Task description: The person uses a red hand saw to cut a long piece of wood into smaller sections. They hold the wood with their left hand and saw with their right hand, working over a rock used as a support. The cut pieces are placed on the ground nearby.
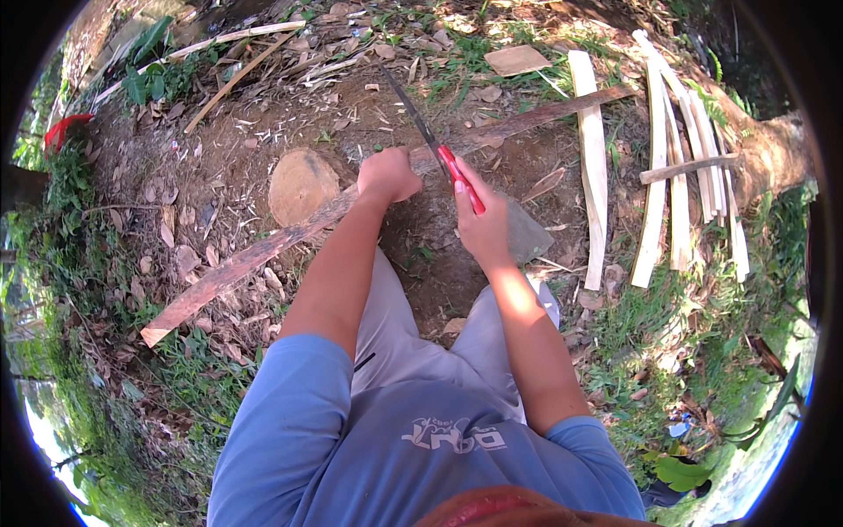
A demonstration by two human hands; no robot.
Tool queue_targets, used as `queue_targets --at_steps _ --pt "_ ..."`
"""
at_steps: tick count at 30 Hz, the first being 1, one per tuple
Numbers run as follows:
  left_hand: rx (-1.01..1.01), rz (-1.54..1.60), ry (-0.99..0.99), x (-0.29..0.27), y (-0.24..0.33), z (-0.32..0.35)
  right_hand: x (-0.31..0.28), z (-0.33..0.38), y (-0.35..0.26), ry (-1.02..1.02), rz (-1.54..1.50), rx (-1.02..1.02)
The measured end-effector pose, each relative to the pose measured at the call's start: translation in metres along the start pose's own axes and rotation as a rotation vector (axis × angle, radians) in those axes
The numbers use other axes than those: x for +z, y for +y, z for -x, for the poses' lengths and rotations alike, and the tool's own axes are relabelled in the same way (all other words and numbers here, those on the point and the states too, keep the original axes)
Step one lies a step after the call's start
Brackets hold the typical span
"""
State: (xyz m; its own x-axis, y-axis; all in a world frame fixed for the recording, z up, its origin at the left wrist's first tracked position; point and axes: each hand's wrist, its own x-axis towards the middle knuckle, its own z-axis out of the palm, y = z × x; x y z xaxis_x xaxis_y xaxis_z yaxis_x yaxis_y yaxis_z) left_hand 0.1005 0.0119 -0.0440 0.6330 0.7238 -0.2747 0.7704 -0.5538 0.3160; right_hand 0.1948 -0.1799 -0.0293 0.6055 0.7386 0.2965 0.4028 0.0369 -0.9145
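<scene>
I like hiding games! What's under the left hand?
The left hand covers part of a long board, which shows on both sides of it. The bit right beneath the hand is covered, so I can't see it.

A head-worn fisheye looks down on the left hand point(389, 176) and right hand point(483, 223).

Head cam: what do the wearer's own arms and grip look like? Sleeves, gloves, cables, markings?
Left sleeve and right sleeve: short, plain light blue, no markings visible. Both forearms bare below them. Left grip and right grip: ungloved human hands. No watch, band or cable visible.
</scene>
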Motion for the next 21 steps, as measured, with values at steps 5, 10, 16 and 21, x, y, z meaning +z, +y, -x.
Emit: queue_targets --at_steps 5,10,16,21 --pt "0.024 -0.025 0.010 0.005 0.003 -0.006 -0.053 0.059 -0.009 -0.002 0.007 0.163" --pt "-0.008 -0.075 0.029 0.005 0.006 -0.004 -0.103 0.129 -0.033 0.078 -0.157 0.165" --pt "0.011 -0.095 0.083 0.007 0.007 -0.002 -0.144 0.164 -0.103 -0.131 0.178 0.220" --pt "0.045 -0.077 0.094 0.012 0.006 -0.005 -0.124 0.146 -0.107 -0.116 0.119 0.177"
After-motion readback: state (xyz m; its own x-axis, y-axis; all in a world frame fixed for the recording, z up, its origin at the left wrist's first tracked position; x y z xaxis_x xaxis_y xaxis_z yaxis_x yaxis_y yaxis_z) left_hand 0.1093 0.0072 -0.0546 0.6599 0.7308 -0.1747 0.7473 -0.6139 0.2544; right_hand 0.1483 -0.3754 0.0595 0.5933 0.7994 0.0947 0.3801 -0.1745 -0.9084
